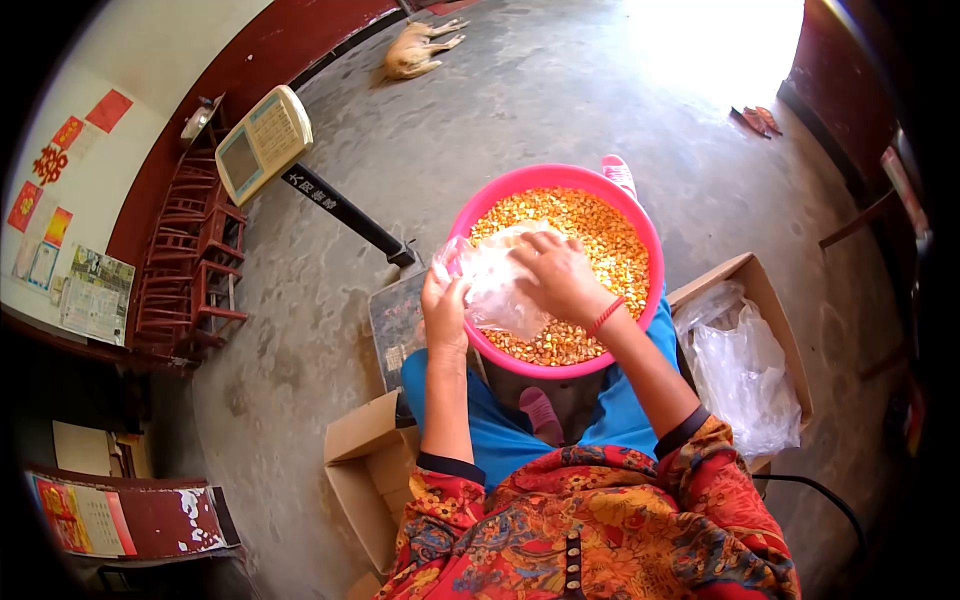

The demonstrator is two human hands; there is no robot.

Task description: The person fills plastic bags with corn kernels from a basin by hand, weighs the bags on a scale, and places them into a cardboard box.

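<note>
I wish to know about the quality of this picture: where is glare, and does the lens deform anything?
Head view: strong light bleaches part of the grey concrete floor at the upper right; head view: the crumpled clear plastic bag looks washed nearly white in places; head view: the wide lens curves the dark red painted wall band, and the corners are black.

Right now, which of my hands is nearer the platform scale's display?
Left. Your left hand holds the clear plastic bag by the pink basin's rim, toward the display; your right hand is farther, on the bag over the corn kernels.
</note>
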